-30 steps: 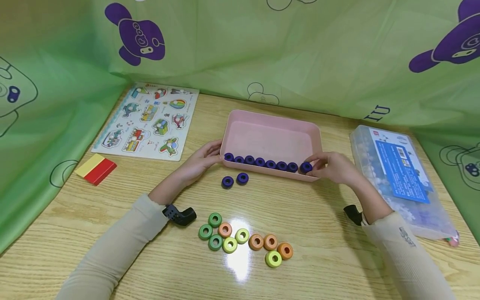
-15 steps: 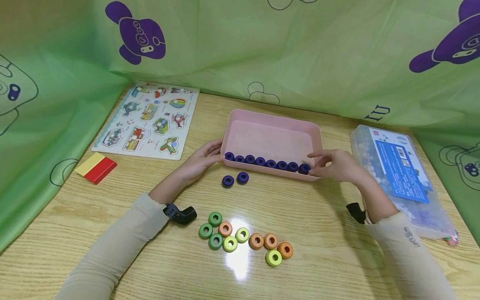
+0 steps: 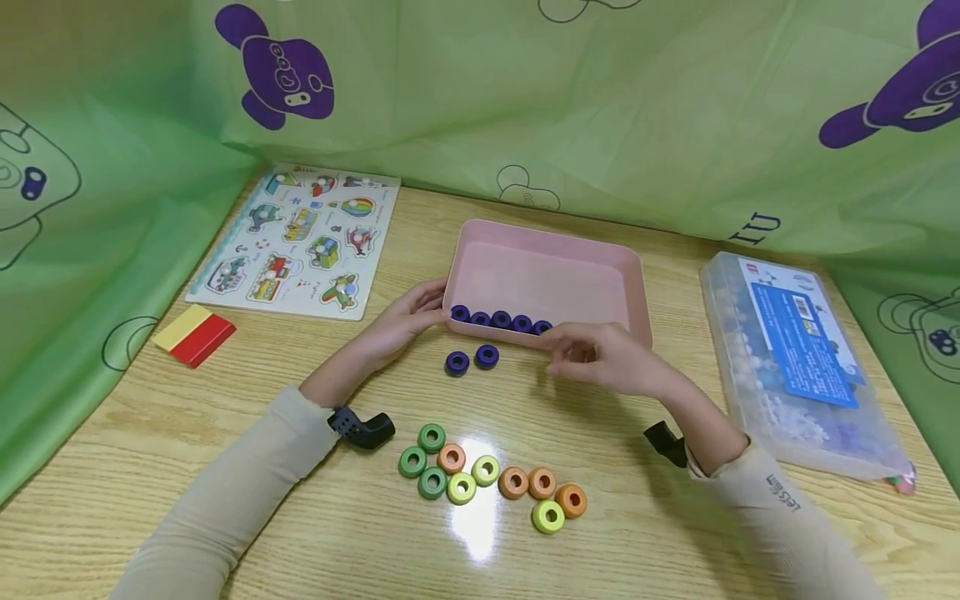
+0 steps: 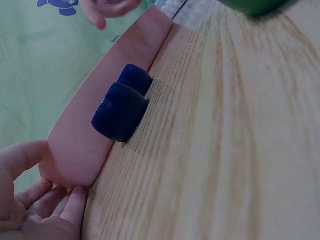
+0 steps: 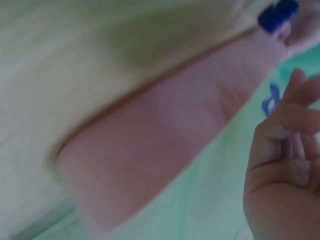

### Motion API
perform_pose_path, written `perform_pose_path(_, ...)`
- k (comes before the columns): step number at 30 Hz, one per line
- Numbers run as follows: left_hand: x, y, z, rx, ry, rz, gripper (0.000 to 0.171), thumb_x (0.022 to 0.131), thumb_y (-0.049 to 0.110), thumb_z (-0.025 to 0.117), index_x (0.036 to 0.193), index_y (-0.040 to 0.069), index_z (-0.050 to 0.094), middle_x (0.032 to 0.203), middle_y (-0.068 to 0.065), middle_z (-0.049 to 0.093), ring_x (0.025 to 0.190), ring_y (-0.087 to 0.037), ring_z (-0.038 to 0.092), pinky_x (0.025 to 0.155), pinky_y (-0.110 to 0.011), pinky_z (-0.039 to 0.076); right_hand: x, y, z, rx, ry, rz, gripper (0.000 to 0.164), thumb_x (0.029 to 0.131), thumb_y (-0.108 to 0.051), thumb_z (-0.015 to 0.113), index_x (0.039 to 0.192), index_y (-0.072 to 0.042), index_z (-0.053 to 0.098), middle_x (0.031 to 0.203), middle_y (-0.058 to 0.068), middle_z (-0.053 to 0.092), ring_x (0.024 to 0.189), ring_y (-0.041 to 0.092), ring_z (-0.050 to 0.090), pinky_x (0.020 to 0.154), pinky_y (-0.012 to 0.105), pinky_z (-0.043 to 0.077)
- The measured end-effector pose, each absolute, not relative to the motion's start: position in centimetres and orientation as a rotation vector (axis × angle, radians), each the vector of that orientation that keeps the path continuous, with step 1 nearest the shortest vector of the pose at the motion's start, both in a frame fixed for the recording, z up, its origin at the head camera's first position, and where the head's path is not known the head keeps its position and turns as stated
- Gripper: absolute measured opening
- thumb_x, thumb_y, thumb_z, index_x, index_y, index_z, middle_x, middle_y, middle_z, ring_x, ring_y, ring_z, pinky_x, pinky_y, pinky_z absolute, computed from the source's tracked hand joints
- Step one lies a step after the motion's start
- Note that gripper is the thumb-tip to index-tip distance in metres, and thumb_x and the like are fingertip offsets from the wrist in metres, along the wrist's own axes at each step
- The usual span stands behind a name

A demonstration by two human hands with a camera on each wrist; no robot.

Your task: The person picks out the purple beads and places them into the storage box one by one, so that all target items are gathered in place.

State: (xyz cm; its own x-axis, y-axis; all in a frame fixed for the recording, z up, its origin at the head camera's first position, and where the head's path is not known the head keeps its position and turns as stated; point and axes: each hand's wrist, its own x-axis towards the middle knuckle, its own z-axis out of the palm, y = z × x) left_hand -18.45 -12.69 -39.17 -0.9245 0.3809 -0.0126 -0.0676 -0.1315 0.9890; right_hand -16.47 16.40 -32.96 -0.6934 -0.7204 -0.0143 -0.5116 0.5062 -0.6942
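Observation:
A pink tray holds a row of dark blue-purple ring beads along its near wall; my right hand covers the right part of that row. My left hand grips the tray's near left corner, thumb at the rim and fingertips low on the outer wall in the left wrist view. My right hand hovers by the near wall, fingers loosely bent, with no bead visible in them. Two more blue-purple beads, one left and one right, lie on the table just outside the tray.
Closer to me lie green beads, yellow-green beads and orange beads. A picture puzzle board and a yellow-and-red piece are on the left. On the right lies a clear plastic case. Green cloth hangs behind.
My right hand let go of the bead at the row's right end inside the tray. It then moved left along the near wall. The left hand stays at its corner.

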Motion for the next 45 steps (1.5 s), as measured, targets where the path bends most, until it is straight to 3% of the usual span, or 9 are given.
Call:
perform_pose_path(5,-18.4,-12.7,-39.2,0.364,1.836,2.132,0.054,0.083,0.006,0.051,0.131,0.003,0.025,0.133,-0.013,0.025,0.12,-0.021,0.025,0.096,-0.032,0.023,-16.5,13.9,-34.0,-1.112,2.359,-0.824,0.044,0.08,-0.026,0.057,0.12,-0.011,0.046,0.078,-0.009,0.058,0.059,0.006,0.054,0.051,0.024,0.044)
perform_pose_path(12,-18.4,-12.7,-39.2,0.376,1.846,2.135,0.054,0.083,0.005,0.051,0.13,0.001,0.025,0.133,-0.014,0.025,0.121,-0.022,0.025,0.097,-0.032,0.023,-17.2,11.4,-34.8,-1.072,2.359,-0.661,0.057,0.079,-0.03,0.058,0.129,-0.013,0.035,0.077,-0.009,0.056,0.061,0.006,0.051,0.054,0.023,0.044)
perform_pose_path(19,-18.5,-12.6,-39.2,0.363,1.854,2.125,0.054,0.084,0.007,0.051,0.13,0.002,0.025,0.133,-0.014,0.026,0.121,-0.021,0.025,0.096,-0.032,0.023,-17.3,10.2,-35.2,-1.068,2.399,-0.649,0.039,0.077,-0.026,0.061,0.112,-0.013,0.049,0.074,-0.006,0.055,0.062,0.006,0.052,0.056,0.023,0.043)
perform_pose_path(25,-18.7,-12.6,-39.3,0.362,1.859,2.124,0.055,0.083,0.007,0.052,0.13,0.001,0.025,0.133,-0.014,0.026,0.121,-0.021,0.025,0.096,-0.031,0.023,-16.8,10.0,-35.3,-1.118,2.394,-0.633,0.031,0.075,-0.029,0.062,0.101,-0.017,0.052,0.071,-0.008,0.055,0.062,0.006,0.052,0.056,0.023,0.043)
perform_pose_path(36,-18.6,-12.7,-39.3,0.343,1.891,2.094,0.056,0.083,0.012,0.053,0.131,0.004,0.026,0.133,-0.011,0.028,0.12,-0.02,0.026,0.096,-0.031,0.023,-16.5,10.7,-33.6,-1.083,2.41,-0.786,0.029,0.075,-0.029,0.063,0.099,-0.016,0.052,0.072,-0.008,0.056,0.063,0.005,0.053,0.056,0.022,0.045)
perform_pose_path(45,-18.5,-12.7,-39.0,0.341,1.886,2.091,0.055,0.083,0.009,0.052,0.131,0.003,0.025,0.133,-0.013,0.026,0.121,-0.021,0.024,0.097,-0.032,0.022,-19.0,12.5,-31.4,-0.938,2.603,-0.973,0.032,0.073,-0.032,0.064,0.1,-0.017,0.054,0.076,-0.003,0.056,0.062,0.012,0.051,0.055,0.029,0.043)
